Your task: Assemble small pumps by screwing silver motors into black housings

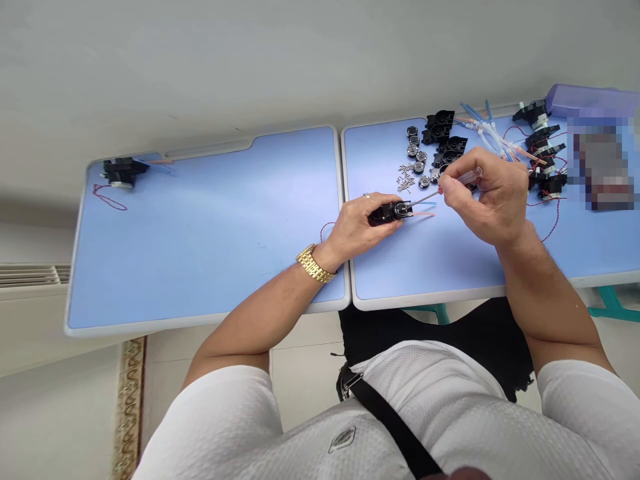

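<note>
My left hand point(357, 223) is shut on a small black plastic pump housing point(391, 213), with pink and blue tubes sticking out to its right. My right hand point(485, 197) grips a small screwdriver point(469, 178) with a clear, red-tipped handle. Its thin metal shaft point(425, 198) reaches left, and its tip meets the top of the housing. Beneath my right hand lie more black housings point(445, 148), partly hidden by my fingers. A loose pile of tiny screws point(406, 177) lies just above my left hand.
Two blue tables point(200, 253) stand side by side. Round metal-and-black parts point(415, 151), clear and blue tubing point(485, 133), and several wired black units point(545, 150) lie at the far right. A purple box point(590, 100) stands behind them. Another black unit point(123, 172) sits at the far left.
</note>
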A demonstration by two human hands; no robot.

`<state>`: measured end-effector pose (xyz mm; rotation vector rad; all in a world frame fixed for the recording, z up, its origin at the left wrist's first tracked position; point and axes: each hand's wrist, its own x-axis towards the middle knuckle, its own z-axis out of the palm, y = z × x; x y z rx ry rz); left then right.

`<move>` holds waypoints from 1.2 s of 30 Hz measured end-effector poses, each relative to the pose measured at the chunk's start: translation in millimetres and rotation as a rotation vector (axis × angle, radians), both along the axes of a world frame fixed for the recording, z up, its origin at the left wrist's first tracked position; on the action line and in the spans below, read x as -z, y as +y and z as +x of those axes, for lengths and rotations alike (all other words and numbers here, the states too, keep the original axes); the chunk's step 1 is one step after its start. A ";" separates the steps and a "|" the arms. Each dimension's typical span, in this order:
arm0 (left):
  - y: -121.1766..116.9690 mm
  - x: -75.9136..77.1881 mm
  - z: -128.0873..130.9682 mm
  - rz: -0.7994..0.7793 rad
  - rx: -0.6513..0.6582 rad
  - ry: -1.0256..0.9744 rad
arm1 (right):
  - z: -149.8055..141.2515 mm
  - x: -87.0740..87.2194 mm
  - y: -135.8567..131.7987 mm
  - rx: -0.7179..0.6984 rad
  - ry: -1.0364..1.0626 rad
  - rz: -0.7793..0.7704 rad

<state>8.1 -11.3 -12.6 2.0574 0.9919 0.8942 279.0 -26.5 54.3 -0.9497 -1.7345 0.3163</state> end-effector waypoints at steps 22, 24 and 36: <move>-0.7 1.9 -0.5 -0.019 0.000 0.029 | 6.3 -2.6 -2.0 -0.041 -0.148 0.059; -0.4 2.3 -0.7 -0.015 0.006 0.020 | 8.0 -1.2 -1.3 -0.031 -0.153 0.059; -0.3 2.0 -0.9 -0.030 0.010 0.015 | 8.0 2.9 1.6 0.051 -0.194 0.124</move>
